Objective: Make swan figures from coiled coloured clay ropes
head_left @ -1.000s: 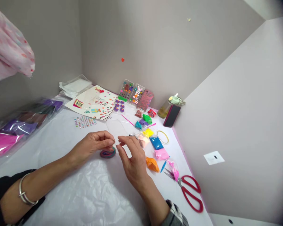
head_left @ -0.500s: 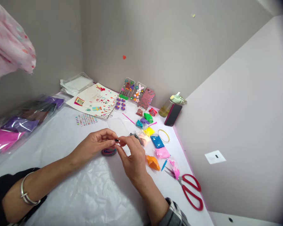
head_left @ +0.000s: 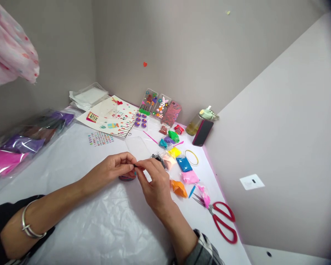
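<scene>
My left hand and my right hand meet above the white-covered table, fingertips pinched together. Between them is a tiny black piece of clay, mostly covered by the fingers. Just below my left fingers lies a dark, rounded item with coloured bands, partly hidden. A clear phone case lies flat beyond my hands. Close to my right hand are a black clay packet, a peach packet and an orange packet.
Red-handled scissors lie at the right edge. Several clay packets, including a blue one, a yellow bangle, a phone and a bottle stand or lie behind. Decorated cases, a drawing sheet and gem stickers are farther back.
My fingertips have drawn closer together around the black clay, so less of it shows. My right fingers have shifted slightly left. The view has tilted a little.
</scene>
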`<state>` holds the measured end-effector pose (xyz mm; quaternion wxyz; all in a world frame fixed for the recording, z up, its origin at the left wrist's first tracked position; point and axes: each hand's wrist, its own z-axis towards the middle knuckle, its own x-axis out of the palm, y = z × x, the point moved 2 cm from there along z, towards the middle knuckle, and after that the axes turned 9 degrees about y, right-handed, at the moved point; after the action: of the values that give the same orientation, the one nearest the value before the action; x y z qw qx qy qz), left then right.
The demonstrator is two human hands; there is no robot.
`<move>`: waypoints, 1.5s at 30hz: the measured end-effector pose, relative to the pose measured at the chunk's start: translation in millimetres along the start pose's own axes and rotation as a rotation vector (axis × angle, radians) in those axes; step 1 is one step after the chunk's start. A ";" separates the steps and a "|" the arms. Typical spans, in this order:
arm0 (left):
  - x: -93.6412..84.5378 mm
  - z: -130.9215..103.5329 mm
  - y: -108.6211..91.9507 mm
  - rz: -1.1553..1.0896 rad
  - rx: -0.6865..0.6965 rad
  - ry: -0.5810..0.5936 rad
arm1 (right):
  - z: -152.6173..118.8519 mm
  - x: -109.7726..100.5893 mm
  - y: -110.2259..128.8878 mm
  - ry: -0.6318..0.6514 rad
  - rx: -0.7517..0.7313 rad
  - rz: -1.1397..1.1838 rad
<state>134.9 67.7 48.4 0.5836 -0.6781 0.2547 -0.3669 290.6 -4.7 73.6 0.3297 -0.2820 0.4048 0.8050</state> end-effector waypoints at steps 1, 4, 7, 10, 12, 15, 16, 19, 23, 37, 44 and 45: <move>0.1 -0.5 -0.5 0.002 -0.004 0.003 | 0.1 -0.2 0.4 -0.002 -0.001 -0.004; 1.5 -2.0 -3.4 -0.002 -0.016 0.009 | 0.2 -0.4 1.4 -0.002 -0.007 -0.009; 3.4 -3.2 -6.7 -0.010 -0.030 0.001 | 0.5 -0.4 2.1 0.000 -0.021 -0.019; 3.8 -3.5 -8.3 0.005 -0.025 -0.008 | 0.9 -0.1 2.7 -0.003 -0.036 -0.047; 2.7 -2.6 -7.5 0.036 -0.022 -0.011 | 0.9 0.4 3.0 0.000 -0.042 -0.063; -0.1 -0.2 -3.9 0.078 -0.028 -0.018 | 0.4 1.2 2.5 0.014 -0.047 -0.061; -0.9 0.5 -2.8 0.088 -0.029 -0.020 | 0.2 1.5 2.0 0.026 -0.046 -0.056; -2.2 1.5 -1.4 0.117 -0.026 -0.030 | 0.3 2.4 0.4 0.052 -0.063 -0.080; -0.4 0.5 -4.3 0.188 -0.014 -0.049 | 1.8 3.5 0.3 0.047 -0.145 -0.210; 0.7 -0.7 -9.8 0.162 0.001 -0.065 | 6.0 -3.1 -9.2 0.058 0.388 0.566; -2.8 -0.5 -6.4 -0.024 -0.048 -0.065 | 5.9 -0.7 -19.0 0.110 0.588 1.187; -2.3 -0.5 -5.4 -0.024 -0.054 -0.062 | 5.7 -0.6 -18.9 0.103 0.569 1.169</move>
<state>132.7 70.2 53.2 0.5682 -0.7078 0.2382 -0.3456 304.3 8.5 68.2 -0.1204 0.0446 0.7042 0.6983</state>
